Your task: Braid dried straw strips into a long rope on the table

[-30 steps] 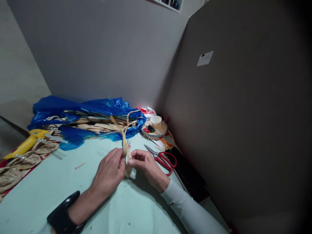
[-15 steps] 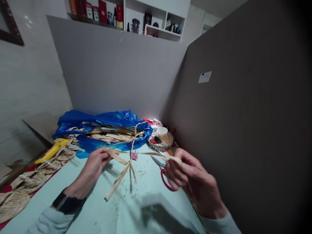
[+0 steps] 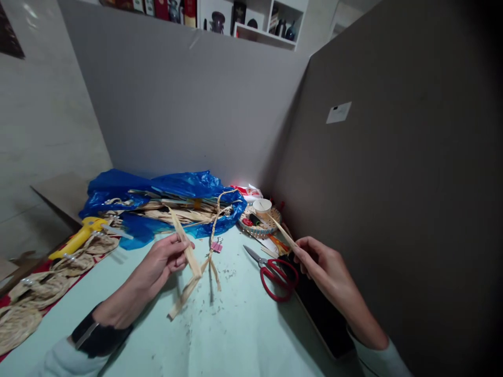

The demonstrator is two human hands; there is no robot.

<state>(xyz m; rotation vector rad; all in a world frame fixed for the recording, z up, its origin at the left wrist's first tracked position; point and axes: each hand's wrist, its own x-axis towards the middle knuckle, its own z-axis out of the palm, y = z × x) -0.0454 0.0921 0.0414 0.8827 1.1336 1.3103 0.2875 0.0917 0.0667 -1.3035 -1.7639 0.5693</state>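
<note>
Two partitions [image 3: 188,104] are flanking one green tabletop [image 3: 236,335]. Left hand [image 3: 167,260] is pinching one straw strip [image 3: 192,263], its long axis slanting away and slightly left. Right hand [image 3: 324,269] is pinching a second strip [image 3: 283,232], tip pointing away and leftward. Between both grips, one braid [image 3: 215,226] is bearing one pink clip [image 3: 216,246]. One pair of scissors [image 3: 262,265] is resting just left of the right grip.

White cup [image 3: 262,210] sits inside woven tray [image 3: 261,231]. Red-and-white packet [image 3: 253,191] lies just behind tray. Yellow glue gun [image 3: 76,241] lies well left of tray. White label [image 3: 338,112] on dark partition [image 3: 393,183], above and right of tray.
</note>
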